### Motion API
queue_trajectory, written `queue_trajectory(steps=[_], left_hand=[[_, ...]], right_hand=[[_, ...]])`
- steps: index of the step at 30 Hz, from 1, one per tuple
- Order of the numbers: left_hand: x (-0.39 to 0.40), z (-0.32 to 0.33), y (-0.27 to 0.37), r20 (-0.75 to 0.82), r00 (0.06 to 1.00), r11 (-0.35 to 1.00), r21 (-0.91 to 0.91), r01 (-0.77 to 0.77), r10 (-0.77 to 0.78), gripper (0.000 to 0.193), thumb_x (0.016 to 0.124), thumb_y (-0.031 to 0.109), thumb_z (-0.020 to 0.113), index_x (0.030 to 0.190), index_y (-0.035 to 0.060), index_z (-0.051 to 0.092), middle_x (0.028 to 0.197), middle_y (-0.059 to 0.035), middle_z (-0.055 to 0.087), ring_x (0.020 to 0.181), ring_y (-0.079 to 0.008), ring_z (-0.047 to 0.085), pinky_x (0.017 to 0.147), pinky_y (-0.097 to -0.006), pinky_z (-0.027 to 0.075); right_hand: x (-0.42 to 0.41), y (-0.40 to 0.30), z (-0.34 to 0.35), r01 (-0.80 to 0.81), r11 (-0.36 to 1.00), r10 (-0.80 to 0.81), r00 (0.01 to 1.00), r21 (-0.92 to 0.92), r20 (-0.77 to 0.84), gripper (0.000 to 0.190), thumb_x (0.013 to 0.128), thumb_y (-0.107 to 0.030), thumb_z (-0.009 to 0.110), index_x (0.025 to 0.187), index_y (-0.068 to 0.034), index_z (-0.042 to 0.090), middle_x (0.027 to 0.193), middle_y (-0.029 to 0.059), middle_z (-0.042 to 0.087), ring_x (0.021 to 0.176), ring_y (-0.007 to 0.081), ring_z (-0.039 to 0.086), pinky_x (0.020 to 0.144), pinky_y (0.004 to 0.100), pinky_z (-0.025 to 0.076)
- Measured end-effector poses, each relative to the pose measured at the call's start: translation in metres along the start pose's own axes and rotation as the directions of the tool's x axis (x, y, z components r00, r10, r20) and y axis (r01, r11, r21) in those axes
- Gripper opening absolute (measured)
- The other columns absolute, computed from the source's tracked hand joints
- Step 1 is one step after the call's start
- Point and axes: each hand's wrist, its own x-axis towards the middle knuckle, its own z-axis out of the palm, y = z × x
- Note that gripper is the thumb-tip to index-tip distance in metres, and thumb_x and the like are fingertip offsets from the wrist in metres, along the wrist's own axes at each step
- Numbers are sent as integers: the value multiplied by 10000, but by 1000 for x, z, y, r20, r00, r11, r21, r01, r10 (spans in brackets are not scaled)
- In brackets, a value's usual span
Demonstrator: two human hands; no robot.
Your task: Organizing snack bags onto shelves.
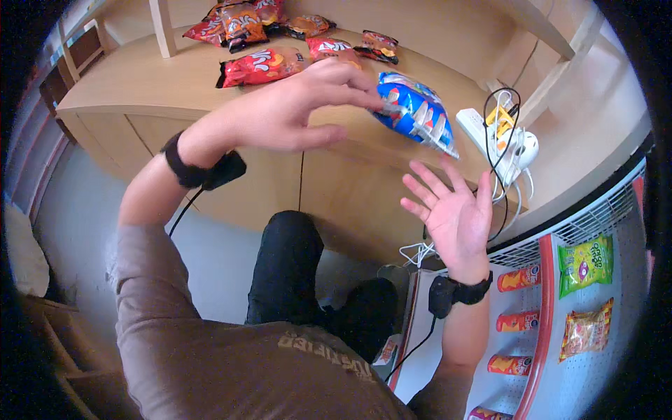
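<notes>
My left hand (310, 102) reaches over the front of the wooden counter (131, 92), palm down, its thumb spread away from the fingers. Its fingertips overlap the near left side of a blue snack bag (415, 107); whether they press on it is hard to see. The bag lies tilted by the counter's front edge, its crimped end towards my right hand. Below that end, my right hand (454, 220) is raised with the palm up and fingers spread, apart from the bag and holding nothing. Each wrist wears a black strap with a small cabled device.
Red and orange snack bags (262, 65) lie at the counter's back, several in a pile. To the right, a white power strip (472, 126) carries plugs and tangled cables. A rack at lower right holds red snack cans (517, 322) and a green snack bag (586, 265).
</notes>
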Motion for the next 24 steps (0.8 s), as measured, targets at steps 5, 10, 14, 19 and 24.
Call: queue_trajectory(steps=[5,10,14,19,24], left_hand=[[-19,23,27,-16,991,991,10,-134,134,398,743,10,632,1138,51,666,1118,-91,614,1048,-295,554,966,-432,434],[-23,52,36,33,988,988,-1,-152,152,400,712,-4,643,1106,58,681,1124,-68,617,1062,-297,556,935,-413,476],[-22,60,30,-43,988,987,-65,-150,147,426,737,44,660,1161,71,637,1139,-110,604,1076,-312,556,937,-413,470],[-8,87,32,-187,863,675,-706,215,-470,704,876,257,700,1441,47,336,1331,-168,496,1174,-280,515,973,-417,429],[2,108,40,21,861,346,-911,226,-508,788,898,245,703,1466,-19,226,1407,-136,428,1304,-207,416,1095,-380,342]], right_hand=[[12,-3,-4,-106,994,105,994,18,39,646,967,-605,384,1363,-95,377,1318,251,507,1206,366,548,908,571,507],[8,3,-6,-46,978,71,990,-202,120,500,956,-207,612,1375,-78,371,1250,116,565,1088,226,611,833,461,562],[4,14,-4,161,939,-165,986,-304,15,591,892,-81,676,1385,-37,354,1271,78,525,1129,179,562,907,372,533],[-6,18,-9,399,802,-357,917,-445,179,791,813,-48,749,1437,1,266,1349,107,450,1234,195,478,1039,349,414],[-16,26,-9,381,704,-304,925,-599,230,891,797,-146,797,1460,7,222,1382,131,430,1282,210,442,1075,362,371]])
